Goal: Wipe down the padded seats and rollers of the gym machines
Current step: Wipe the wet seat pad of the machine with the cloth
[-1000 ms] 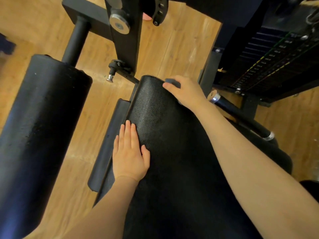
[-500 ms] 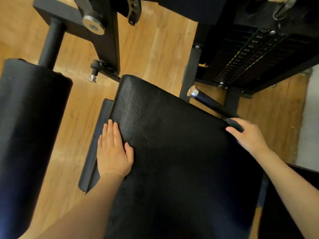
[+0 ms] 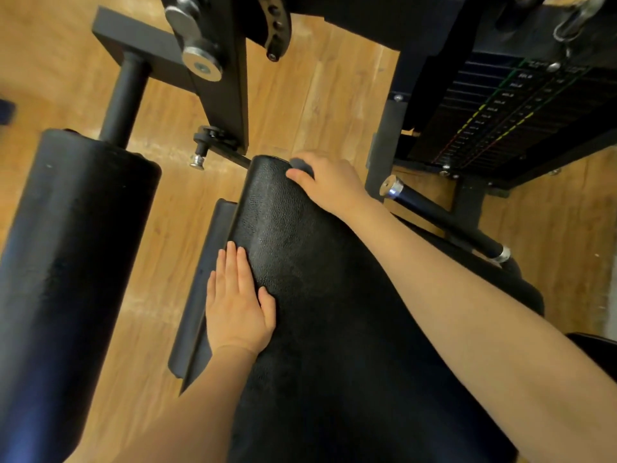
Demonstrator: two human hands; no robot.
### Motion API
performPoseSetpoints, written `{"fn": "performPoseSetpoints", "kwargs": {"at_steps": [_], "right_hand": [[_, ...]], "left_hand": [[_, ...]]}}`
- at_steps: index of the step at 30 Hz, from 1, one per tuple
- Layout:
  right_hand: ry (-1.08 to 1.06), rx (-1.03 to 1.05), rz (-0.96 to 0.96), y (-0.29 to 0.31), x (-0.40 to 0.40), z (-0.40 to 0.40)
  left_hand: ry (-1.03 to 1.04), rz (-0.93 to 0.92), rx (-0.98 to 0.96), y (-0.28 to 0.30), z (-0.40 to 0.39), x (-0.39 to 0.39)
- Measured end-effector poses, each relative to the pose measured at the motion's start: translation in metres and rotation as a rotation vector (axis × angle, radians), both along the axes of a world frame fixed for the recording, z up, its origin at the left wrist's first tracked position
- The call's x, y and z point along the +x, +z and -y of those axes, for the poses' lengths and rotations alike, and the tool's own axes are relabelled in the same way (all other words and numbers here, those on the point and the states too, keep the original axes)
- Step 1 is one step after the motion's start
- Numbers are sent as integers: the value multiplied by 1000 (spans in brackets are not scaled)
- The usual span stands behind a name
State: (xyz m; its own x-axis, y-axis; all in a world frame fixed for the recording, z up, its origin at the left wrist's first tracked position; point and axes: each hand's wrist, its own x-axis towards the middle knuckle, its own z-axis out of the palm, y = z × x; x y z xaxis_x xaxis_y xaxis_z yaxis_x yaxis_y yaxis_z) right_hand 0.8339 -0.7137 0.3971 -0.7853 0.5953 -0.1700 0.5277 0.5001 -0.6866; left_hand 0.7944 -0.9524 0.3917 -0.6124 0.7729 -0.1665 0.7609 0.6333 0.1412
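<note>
A black padded seat [image 3: 327, 312] of a gym machine fills the middle of the head view. My right hand [image 3: 329, 183] presses a small dark grey cloth [image 3: 301, 165] onto the seat's far left corner; most of the cloth is hidden under the fingers. My left hand [image 3: 235, 302] lies flat with fingers together on the seat's left edge, holding nothing. A large black padded roller [image 3: 66, 269] on a black bar stands to the left of the seat, apart from both hands.
A black steel frame arm [image 3: 220, 71] with bolts and a pull pin [image 3: 197, 160] rises beyond the seat. A weight stack [image 3: 500, 115] stands at the upper right, and a black handle bar [image 3: 444, 218] with chrome ends runs beside the seat's right side. The floor is wood.
My right hand swept with the cloth from the seat's far right edge back across to the far left corner. My left hand stayed on the left edge.
</note>
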Motion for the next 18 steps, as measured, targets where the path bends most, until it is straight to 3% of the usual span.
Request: {"fn": "performPoseSetpoints", "kwargs": {"at_steps": [5,14,18], "right_hand": [[-71,-167,-62,-3,9,0],[-445,-177,199,-42,236,13],[-528,-139,301,-60,298,17]], "left_hand": [[-4,20,-4,0,1,0],[10,27,-17,2,-1,1],[-2,20,-14,0,1,1]]}}
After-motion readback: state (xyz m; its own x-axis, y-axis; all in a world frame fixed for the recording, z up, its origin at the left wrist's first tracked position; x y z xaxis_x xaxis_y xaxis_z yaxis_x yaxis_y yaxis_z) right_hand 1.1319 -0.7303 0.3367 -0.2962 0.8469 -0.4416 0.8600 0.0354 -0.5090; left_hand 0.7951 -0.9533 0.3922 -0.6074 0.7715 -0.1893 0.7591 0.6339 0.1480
